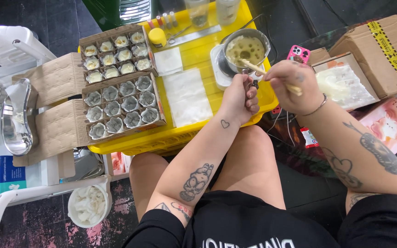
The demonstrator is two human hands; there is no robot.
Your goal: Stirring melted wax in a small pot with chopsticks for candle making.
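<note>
While seated at a yellow table (194, 133), a person grips a wooden stick (272, 77) in the closed right hand (295, 87), its far end reaching the metal pot (245, 49) of pale mixture. Just left, the left hand (241, 100) curls into a fist around something small. Cardboard trays (120, 87) of filled moulds sit further left, white sheets (187, 96) between.

Bright, even overhead light — soft shadows, sharp focus, slight wide-angle edge bending
</note>
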